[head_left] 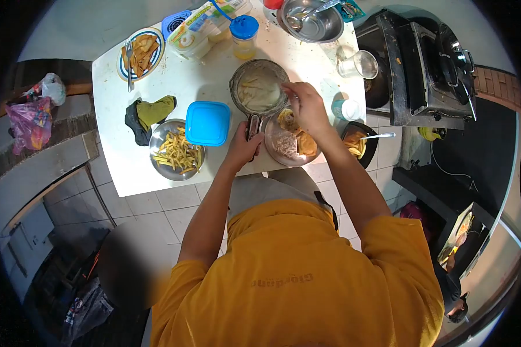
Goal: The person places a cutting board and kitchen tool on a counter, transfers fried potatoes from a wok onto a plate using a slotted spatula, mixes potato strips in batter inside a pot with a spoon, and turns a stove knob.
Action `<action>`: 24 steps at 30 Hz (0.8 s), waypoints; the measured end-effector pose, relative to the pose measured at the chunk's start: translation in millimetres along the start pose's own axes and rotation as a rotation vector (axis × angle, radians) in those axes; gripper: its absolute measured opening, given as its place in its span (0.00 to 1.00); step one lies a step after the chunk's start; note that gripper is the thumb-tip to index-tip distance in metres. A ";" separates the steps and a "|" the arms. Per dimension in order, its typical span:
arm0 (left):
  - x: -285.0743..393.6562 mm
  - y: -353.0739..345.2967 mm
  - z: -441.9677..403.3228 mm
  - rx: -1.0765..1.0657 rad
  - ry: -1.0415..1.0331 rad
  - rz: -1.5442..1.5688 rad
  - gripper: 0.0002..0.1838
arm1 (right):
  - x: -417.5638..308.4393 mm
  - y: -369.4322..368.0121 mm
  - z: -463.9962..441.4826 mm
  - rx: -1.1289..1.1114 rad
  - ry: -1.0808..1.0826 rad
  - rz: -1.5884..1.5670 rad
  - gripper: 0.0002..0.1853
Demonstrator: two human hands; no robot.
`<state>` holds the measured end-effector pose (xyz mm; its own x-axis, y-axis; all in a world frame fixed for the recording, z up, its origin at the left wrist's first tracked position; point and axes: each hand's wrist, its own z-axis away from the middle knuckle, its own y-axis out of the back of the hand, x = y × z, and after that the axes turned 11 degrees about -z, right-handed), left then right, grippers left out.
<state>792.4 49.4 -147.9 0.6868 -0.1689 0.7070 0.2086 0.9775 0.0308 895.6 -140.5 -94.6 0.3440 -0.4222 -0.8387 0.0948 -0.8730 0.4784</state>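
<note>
The pan (235, 89) is held by its handle (254, 123) in the wrapped fingers of the left hand (244, 147), at twelve o'clock from that hand. At the pan's three o'clock, the right hand's (308, 107) fingers are bunched; whether anything is pinched cannot be told. A blue container (208, 123) is set at eight o'clock.

The left arm (209, 214) and right arm (351, 173) were extended toward the far side, forearms bare. The left hand (246, 147) was nearer, its fingers curled in a closed grip. The right hand (308, 109) was raised farther right, fingers (291, 88) bent leftward; fingertip contact was indeterminable.
</note>
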 end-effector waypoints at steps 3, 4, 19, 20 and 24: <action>5.0 -3.1 1.6 0.074 0.037 -0.050 0.20 | 6.2 -8.0 6.1 -0.067 -0.100 -0.004 0.08; 1.4 -4.9 -0.1 0.204 -0.019 -0.174 0.21 | 6.3 -7.1 8.9 -0.065 -0.100 -0.007 0.08; 31.6 -24.5 77.5 0.318 -0.232 -0.461 0.18 | -53.8 65.4 55.0 0.042 -0.007 -0.103 0.07; 33.3 -24.7 80.5 0.338 -0.266 -0.471 0.19 | -57.9 69.7 57.7 0.102 0.004 -0.123 0.07; 39.4 -21.7 91.7 0.249 -0.202 -0.411 0.19 | -65.8 78.8 73.4 0.186 0.060 -0.001 0.08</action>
<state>751.1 33.1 -55.9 0.4298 -0.5413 0.7227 0.2439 0.8402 0.4843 811.9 -199.4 -20.8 0.3996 -0.4106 -0.8196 -0.0773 -0.9060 0.4161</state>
